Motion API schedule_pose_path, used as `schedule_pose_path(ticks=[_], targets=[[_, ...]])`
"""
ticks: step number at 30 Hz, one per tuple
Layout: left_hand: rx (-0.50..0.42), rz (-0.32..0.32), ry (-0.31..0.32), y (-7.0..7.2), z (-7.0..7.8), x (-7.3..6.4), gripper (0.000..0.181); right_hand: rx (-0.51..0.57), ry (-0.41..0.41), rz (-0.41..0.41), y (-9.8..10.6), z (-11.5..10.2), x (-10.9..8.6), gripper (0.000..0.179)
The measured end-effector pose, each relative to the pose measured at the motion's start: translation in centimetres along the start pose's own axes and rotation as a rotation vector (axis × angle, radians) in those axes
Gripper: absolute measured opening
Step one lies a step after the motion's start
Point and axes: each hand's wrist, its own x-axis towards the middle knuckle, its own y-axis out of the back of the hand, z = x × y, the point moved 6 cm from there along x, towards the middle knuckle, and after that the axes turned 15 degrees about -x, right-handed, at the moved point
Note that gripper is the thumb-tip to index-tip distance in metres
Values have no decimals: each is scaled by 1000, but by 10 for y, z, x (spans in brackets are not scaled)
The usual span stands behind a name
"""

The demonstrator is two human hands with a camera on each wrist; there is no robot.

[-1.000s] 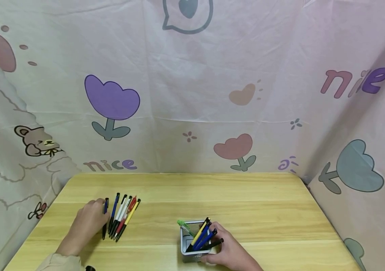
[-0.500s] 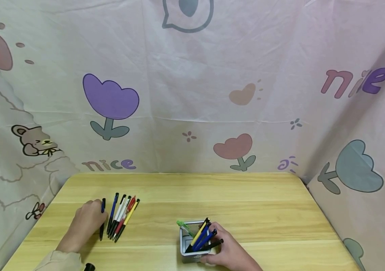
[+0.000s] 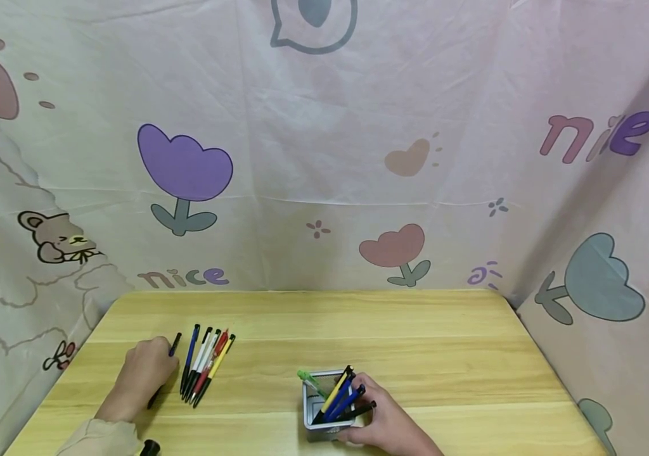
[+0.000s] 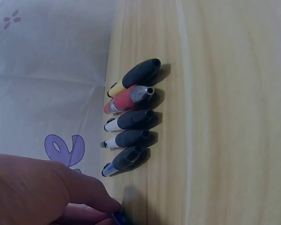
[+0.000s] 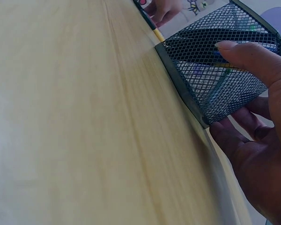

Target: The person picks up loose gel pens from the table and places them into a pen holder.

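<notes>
My left hand [image 3: 146, 372] pinches a blue-and-black pen [image 3: 174, 344] at the table's left side; its middle is hidden behind the fingers. In the left wrist view only a blue bit of this pen [image 4: 119, 217] shows at the fingertips. Just right of that hand several pens lie side by side: a blue one [image 3: 190, 361], white ones, a red one [image 3: 217, 354] and a yellow one [image 3: 215, 370]. My right hand [image 3: 388, 423] grips the side of a square wire-mesh pen holder [image 3: 324, 432], thumb and fingers around it. Green, yellow, blue and black pens lean inside it.
The wooden table [image 3: 444, 354] ends at a printed cloth [image 3: 302, 158] behind and at both sides. Near the front left, by the sleeve, the black end of something [image 3: 151, 448] pokes into the head view.
My left hand has shifted slightly left. The pen in it has tilted, its lower end swinging left away from the row. My right hand and the pen holder have stayed put.
</notes>
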Motion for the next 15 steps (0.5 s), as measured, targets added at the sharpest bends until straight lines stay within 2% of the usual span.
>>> schedule_pose_path(ticks=[5,11,15], targets=[[-13,0,5,0,0,0,37,-4,14,5,1,0,1,40],[-2,53,-48,7,7,-1,11,1,15,0,1,-1,1,40],[3,88,-89,12,12,-3,20,16,14,-6,1,-2,0,40]])
